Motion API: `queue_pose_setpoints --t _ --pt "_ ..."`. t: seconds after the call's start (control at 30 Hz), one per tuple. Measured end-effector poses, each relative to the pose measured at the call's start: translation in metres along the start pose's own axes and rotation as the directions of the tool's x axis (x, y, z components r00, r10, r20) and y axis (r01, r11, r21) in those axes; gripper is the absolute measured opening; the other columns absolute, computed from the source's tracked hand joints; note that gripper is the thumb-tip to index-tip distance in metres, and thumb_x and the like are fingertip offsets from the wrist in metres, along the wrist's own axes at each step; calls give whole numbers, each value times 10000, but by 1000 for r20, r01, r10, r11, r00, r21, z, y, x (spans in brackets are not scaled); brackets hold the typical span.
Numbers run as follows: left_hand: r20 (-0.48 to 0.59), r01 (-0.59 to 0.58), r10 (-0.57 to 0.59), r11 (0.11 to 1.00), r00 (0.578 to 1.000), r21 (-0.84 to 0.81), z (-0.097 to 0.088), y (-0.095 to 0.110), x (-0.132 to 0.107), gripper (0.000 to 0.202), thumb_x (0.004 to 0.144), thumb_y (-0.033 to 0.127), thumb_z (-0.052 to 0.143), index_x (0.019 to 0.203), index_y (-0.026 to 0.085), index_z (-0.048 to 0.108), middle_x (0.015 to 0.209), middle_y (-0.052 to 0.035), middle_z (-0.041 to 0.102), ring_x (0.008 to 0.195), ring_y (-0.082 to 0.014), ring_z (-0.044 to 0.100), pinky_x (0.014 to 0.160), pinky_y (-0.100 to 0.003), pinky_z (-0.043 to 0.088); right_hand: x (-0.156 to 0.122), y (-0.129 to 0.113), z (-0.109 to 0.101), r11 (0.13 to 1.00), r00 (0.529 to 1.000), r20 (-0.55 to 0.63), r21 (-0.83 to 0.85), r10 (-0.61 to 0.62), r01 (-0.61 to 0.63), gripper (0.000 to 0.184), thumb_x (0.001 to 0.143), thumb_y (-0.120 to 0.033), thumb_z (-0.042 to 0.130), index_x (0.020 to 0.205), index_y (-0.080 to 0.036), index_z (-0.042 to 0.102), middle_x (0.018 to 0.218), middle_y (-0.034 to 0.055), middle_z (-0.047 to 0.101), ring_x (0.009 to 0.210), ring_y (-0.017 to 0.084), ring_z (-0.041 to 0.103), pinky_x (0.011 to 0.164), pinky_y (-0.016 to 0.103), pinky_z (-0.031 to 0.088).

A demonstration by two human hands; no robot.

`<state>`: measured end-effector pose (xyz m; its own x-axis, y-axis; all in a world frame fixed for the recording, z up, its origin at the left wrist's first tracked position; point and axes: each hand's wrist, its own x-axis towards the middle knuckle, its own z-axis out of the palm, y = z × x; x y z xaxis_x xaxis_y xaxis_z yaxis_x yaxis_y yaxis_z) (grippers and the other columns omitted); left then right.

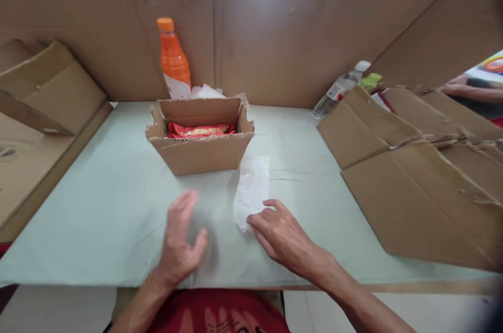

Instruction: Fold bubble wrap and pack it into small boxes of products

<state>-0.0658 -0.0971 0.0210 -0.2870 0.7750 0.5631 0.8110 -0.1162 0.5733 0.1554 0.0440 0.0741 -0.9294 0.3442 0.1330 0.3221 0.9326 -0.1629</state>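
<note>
A flat, whitish see-through plastic bag (253,186) lies on the table in front of a small open cardboard box (206,157). My right hand (281,231) is at the bag's near right edge, its fingers bent and pinched on the plastic. My left hand (181,241) hovers just left of the bag, thumb and fingers apart, holding nothing and slightly blurred. Inside the small box lie red packets (200,130), only their tops showing above the front wall.
An orange drink bottle (174,58) and crumpled white plastic (208,92) stand behind the small box. At right, a clear bottle (340,89) leans by large cardboard boxes (420,202). More cardboard (51,97) is at left. Another person's arm (467,89) shows far right.
</note>
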Motion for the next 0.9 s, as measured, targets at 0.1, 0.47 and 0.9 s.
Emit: queue_pose_setpoints --t 0.1,0.47,0.9 --pt "259 20 20 988 966 -152 13 26 -29 748 838 98 560 1538 227 329 1420 -135 558 1367 -288 487 1103 -480 456 4 -13 6 985 996 68 165 -64 52 241 934 -74 468 907 -191 676 667 -1 654 613 151 570 928 373 454" --pt "485 344 -252 932 838 -110 45 20 -17 580 873 198 541 1446 193 456 825 6 698 700 -156 632 707 -287 514 -43 -23 33 954 899 -400 293 176 -57 173 949 -141 579 1067 -231 667 914 49 754 840 199 681 784 372 477" --pt "363 -117 165 982 917 -149 28 29 -20 465 941 261 600 1391 182 515 1239 -144 676 1142 -272 624 979 -443 500 -50 -24 71 931 930 -292 346 224 -116 185 979 -148 551 1119 -211 655 974 52 769 858 195 687 776 361 500"
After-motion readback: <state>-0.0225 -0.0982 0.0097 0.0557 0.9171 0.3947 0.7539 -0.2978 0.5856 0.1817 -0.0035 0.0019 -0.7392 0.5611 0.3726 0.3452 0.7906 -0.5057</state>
